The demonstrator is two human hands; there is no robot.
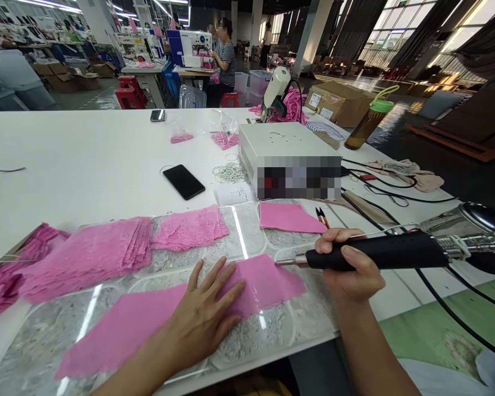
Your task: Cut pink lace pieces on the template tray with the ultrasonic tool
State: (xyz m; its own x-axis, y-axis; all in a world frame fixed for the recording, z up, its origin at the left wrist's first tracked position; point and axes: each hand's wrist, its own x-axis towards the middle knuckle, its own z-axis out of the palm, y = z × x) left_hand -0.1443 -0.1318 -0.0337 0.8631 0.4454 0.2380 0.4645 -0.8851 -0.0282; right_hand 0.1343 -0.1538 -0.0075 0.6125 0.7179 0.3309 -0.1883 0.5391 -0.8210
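My left hand (210,311) lies flat with its fingers spread on a long piece of pink fabric (140,319), pressing it to the grey patterned mat (247,346). My right hand (350,269) is wrapped round a black-handled hand tool (379,250) with a thin metal tip. That tip meets the fabric near its upper right edge, to the right of my left fingers. A clear container with a dark end is fixed to the tool's rear, over a ribbed metal section. Stacked pink lace pieces (94,253) lie left of my hands, and a smaller lace stack (192,228) sits beyond them.
Another pink piece (289,217) lies near two small pointed tools (322,217). Behind stand a white control box (289,143), a black phone (184,182) and small bags of pink bits (225,138). Black cables (441,300) run along the right. Farther back, a person (225,60) sits by a machine.
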